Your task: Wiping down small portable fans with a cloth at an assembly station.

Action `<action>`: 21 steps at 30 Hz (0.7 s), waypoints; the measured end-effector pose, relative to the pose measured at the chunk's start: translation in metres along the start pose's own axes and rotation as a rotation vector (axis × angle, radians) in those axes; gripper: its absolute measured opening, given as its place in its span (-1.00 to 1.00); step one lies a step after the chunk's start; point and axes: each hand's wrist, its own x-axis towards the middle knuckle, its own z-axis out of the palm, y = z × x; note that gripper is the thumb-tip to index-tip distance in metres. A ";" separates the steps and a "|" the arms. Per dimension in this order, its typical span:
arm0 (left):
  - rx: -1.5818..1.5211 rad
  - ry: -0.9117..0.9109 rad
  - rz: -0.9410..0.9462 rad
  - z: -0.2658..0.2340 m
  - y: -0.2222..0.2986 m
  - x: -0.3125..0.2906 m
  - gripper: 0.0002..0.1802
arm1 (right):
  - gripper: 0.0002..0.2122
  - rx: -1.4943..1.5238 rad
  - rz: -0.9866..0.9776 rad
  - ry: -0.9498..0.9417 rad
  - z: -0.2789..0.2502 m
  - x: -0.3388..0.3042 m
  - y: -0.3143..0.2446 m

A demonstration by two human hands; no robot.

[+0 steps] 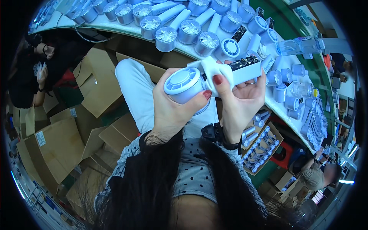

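A pale handheld fan (182, 82) is held over my lap, its slotted round head to the left and its handle to the right. My left hand (170, 109) wraps around the head, thumb along its near side. My right hand (243, 103) is closed about the handle, its thumb pressing a white cloth (211, 71) against the neck. A dark circuit board (244, 63) lies exposed along the handle's upper face. The cloth covers the join between head and handle. Just beyond my hands, another fan with a slotted cover (229, 48) lies on the table.
Many similar fans, some with clear-looking fronts (166, 37), crowd the curved white table (281, 112). A clear plastic bottle (299, 46) lies at the right. Open cardboard boxes (57, 149) fill the floor at left; a carton of fans (262, 150) sits at right. Co-workers sit on both sides.
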 end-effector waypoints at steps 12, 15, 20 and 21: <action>-0.194 -0.008 -0.149 -0.016 0.002 0.009 -0.46 | -0.79 0.053 -0.054 0.429 -0.058 0.040 0.005; -0.243 0.008 -0.184 -0.016 0.004 0.010 -0.47 | -0.79 0.018 -0.174 0.481 -0.075 0.039 0.001; -0.240 -0.020 -0.154 -0.011 0.005 0.008 -0.45 | -0.85 -0.603 -0.519 0.328 -0.033 0.004 0.010; -0.238 -0.022 -0.155 -0.009 0.004 0.008 -0.45 | -0.82 -0.644 -0.570 0.165 -0.024 0.000 0.010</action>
